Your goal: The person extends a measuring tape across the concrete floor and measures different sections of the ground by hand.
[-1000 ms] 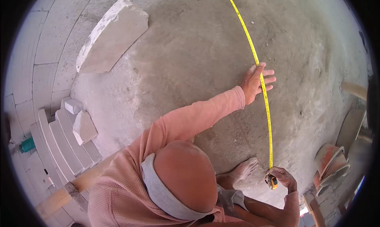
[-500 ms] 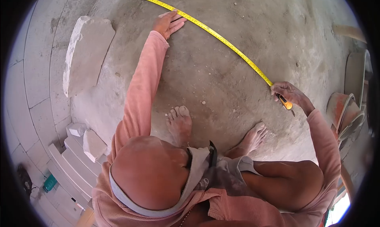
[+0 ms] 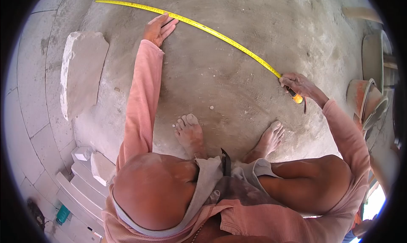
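Note:
A yellow tape measure blade (image 3: 220,36) curves across the dusty grey floor, its free end visible at the upper left. My left hand (image 3: 160,29) is open at the blade's near edge, fingers stretched out and a fingertip touching the tape. At the other end, my right hand (image 3: 299,84) is closed around the tape measure case (image 3: 297,99), whose orange-and-black body sticks out below the fingers. A dark strap hangs from the case. Both of my bare feet stand on the floor between my arms.
A broken pale block slab (image 3: 85,73) lies on the left beside a block wall (image 3: 32,73). Stacked pale slabs (image 3: 87,179) and a teal object (image 3: 62,215) are at lower left. Buckets (image 3: 365,99) and a grey tub (image 3: 373,58) stand at right.
The view has shifted, bringing the tape's free end into sight. Both hands keep their places along the tape, with the left hand's fingers slightly more spread.

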{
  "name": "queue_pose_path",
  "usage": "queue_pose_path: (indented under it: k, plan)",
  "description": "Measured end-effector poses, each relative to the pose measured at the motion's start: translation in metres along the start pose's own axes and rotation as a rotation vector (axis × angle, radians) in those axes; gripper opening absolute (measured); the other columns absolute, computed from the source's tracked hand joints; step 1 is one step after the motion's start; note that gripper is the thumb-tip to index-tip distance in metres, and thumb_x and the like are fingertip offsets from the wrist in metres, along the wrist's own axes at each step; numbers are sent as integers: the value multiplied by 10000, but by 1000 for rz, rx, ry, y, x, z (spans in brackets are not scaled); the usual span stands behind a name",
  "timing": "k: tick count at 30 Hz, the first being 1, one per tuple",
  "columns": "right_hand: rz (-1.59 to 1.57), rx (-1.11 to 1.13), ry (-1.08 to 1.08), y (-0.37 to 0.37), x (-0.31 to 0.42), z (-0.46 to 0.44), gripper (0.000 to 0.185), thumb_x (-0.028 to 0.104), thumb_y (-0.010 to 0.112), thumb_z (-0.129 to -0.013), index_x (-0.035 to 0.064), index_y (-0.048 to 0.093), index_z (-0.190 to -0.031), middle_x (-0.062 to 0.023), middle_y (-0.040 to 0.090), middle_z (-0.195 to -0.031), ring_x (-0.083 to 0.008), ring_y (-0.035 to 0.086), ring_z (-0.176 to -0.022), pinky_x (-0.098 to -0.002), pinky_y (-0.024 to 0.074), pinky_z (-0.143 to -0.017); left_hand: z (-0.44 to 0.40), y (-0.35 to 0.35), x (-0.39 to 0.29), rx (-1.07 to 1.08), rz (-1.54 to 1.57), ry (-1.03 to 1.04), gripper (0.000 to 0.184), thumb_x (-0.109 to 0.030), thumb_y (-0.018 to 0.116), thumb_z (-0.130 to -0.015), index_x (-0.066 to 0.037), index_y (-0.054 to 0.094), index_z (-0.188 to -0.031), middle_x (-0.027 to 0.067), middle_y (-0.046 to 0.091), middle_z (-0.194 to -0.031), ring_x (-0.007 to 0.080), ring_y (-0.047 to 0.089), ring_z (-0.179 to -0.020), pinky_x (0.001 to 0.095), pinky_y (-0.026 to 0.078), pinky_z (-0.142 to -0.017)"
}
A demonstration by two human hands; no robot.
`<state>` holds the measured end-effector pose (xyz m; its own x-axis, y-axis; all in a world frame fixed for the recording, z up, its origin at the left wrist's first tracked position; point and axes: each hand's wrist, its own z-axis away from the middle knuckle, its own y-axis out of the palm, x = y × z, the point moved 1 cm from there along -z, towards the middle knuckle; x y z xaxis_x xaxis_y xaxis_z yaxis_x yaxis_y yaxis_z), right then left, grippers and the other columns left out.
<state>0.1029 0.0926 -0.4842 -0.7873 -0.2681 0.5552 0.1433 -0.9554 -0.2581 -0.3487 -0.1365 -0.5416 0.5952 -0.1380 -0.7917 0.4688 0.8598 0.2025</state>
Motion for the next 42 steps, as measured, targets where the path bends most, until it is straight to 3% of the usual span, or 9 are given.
queue_pose_path:
  k: [9, 12, 16, 19, 22, 23, 32, 38, 42]
  plan:
    - [7, 17, -28, 1, 1, 2, 399, 398, 493, -1019, 65, 566, -811, 19, 545, -693, -84, 493, -660, -281, 413, -615, -1, 0, 1, 1, 1, 10, 361, -161, 645, -945, 46, 521, -1214, 188, 631, -1181, 297, 673, -1051, 333, 601, -879]
    - [213, 9, -48, 6, 8, 11, 413, 403, 482, -1019, 46, 571, -831, -43, 576, -733, -175, 548, -699, -338, 445, -681, 7, -2, 3, 65, 175, 36, 315, -213, 610, -969, 15, 536, -1173, 173, 629, -1214, 304, 633, -1120, 394, 540, -972]
    - [533, 98, -394, 27, 1, 19, 423, 414, 442, -1024, 41, 614, -918, -174, 605, -874, -390, 562, -866, -468, 441, -846, 51, -4, 10, 76, 323, 85, 310, -272, 595, -976, -57, 532, -1191, 126, 632, -1179, 286, 594, -1157, 460, 474, -1030]
    - [461, 277, -334, 41, -6, 13, 384, 396, 469, -1022, 51, 624, -957, -128, 615, -869, -306, 597, -883, -412, 463, -846, 75, -11, 13, 83, 351, 156, 385, -271, 610, -965, -86, 502, -1286, 117, 606, -1133, 281, 616, -1078, 465, 498, -971]
    - [-111, 461, -41, 52, -7, 24, 318, 360, 513, -1027, 68, 627, -974, -6, 629, -907, -111, 587, -890, -286, 473, -822, 88, -9, 3, 68, 360, 174, 307, -233, 639, -953, -72, 556, -1200, 78, 610, -1058, 260, 623, -1034, 448, 512, -977]
    - [-179, 465, -9, 55, -5, 31, 407, 458, 476, -1012, 86, 641, -990, -11, 650, -898, -138, 581, -862, -317, 474, -800, 81, -11, 5, 73, 378, 178, 313, -227, 641, -951, -66, 550, -1203, 86, 612, -1058, 263, 627, -1026, 447, 521, -962]
    - [-346, 334, 102, 38, -5, 48, 430, 436, 517, -1002, 47, 656, -883, -62, 647, -755, -132, 618, -720, -284, 482, -668, 66, -13, -41, 26, 348, 252, 371, -242, 559, -994, -1, 487, -1266, 165, 612, -1212, 289, 637, -1108, 447, 537, -952]
    - [-361, 408, 231, 12, 9, 39, 405, 396, 529, -1000, 36, 657, -867, -62, 652, -772, -127, 614, -735, -273, 472, -677, 25, -8, -28, -60, 217, -130, 351, -231, 550, -996, -13, 487, -1264, 167, 583, -1282, 286, 608, -1163, 437, 510, -1006]
    - [-364, 386, 199, -22, 7, 40, 415, 406, 522, -995, 38, 664, -863, -50, 648, -766, -117, 600, -739, -268, 461, -649, 24, -10, -23, 19, 336, -119, 397, -254, 568, -993, -22, 482, -1303, 150, 539, -1344, 278, 576, -1201, 427, 492, -1034]
